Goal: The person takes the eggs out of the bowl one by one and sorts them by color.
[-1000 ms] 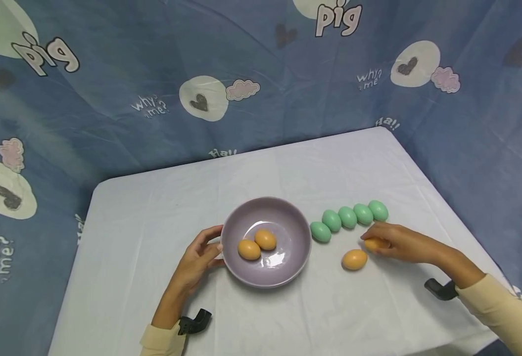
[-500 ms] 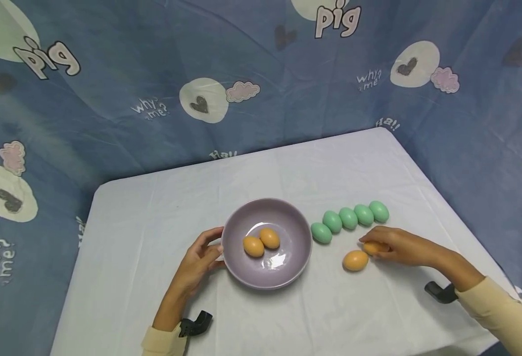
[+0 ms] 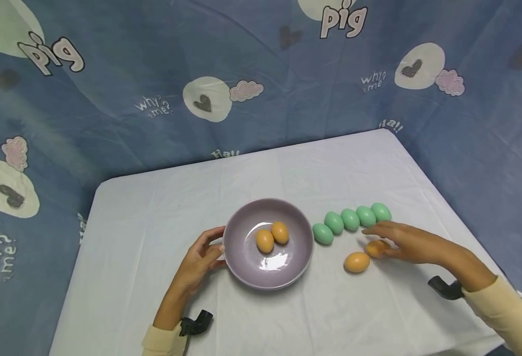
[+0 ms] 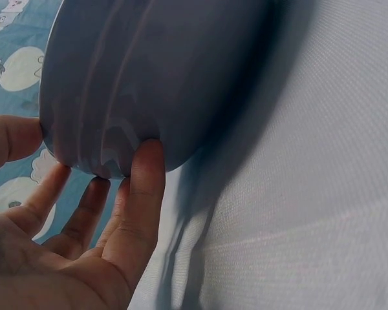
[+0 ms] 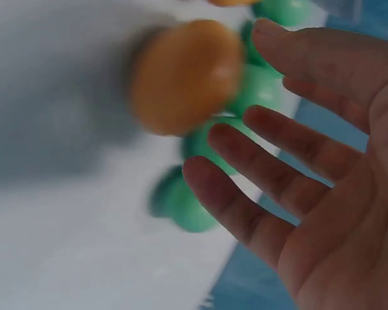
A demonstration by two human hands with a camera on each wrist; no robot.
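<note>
My right hand (image 3: 414, 242) has let go of the orange egg (image 3: 376, 247) it was gripping; its fingers (image 5: 278, 187) are now spreading straight above that egg, which is lying on the table (image 3: 154, 217) beside a second orange egg (image 3: 356, 262). My left hand (image 3: 198, 262) is pressing relaxed fingers (image 4: 142, 187) against the purple bowl (image 3: 243, 267), which is holding two more orange eggs (image 3: 272, 237), with green eggs (image 3: 351, 220) lining up behind.

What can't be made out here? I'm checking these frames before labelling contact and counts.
- Whether the right hand touches the orange egg: head view, fingers cover part of it; right wrist view is motion-blurred.
- The bowl contents: left wrist view shows only its outer wall.
- The green eggs count: right wrist view, blurred, behind fingers.
</note>
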